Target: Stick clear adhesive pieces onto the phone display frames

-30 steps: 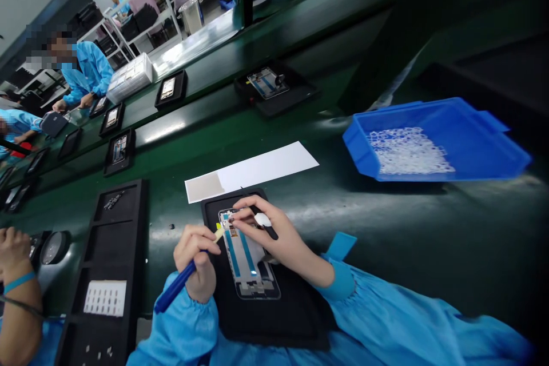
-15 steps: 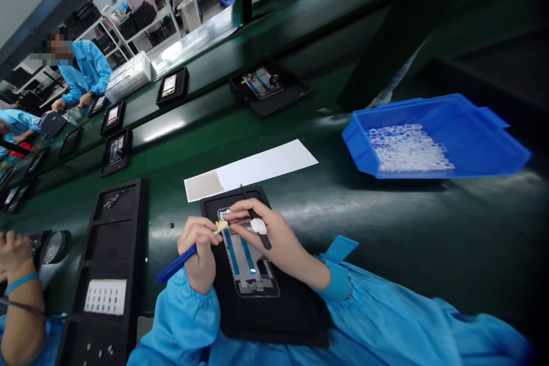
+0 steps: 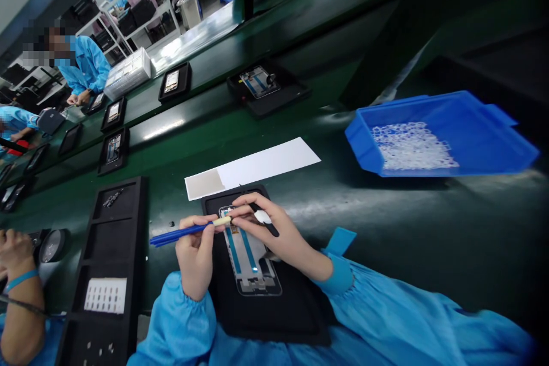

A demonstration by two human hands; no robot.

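Note:
My left hand (image 3: 196,251) grips blue tweezers (image 3: 180,233) that lie almost level, their pale tip touching the top of a phone frame (image 3: 251,263). The frame has two blue strips and rests in a black holder tray (image 3: 295,309). My right hand (image 3: 274,229) pinches at the frame's top edge, right where the tweezer tip meets it, and also holds a black stick with a white pad (image 3: 265,218) between its fingers. Both sleeves are light blue.
A white sheet (image 3: 257,167) lies beyond the holder. A blue bin (image 3: 484,137) with clear bits stands at the right. A black compartment tray (image 3: 107,263) sits on the left beside another person's arm (image 3: 17,291). More phone holders (image 3: 266,87) ride the green belt; co-workers sit far left.
My left hand has turned the tweezers from slanting down-left to nearly level, handle swung up and left. My right hand has stayed pinched at the frame's top.

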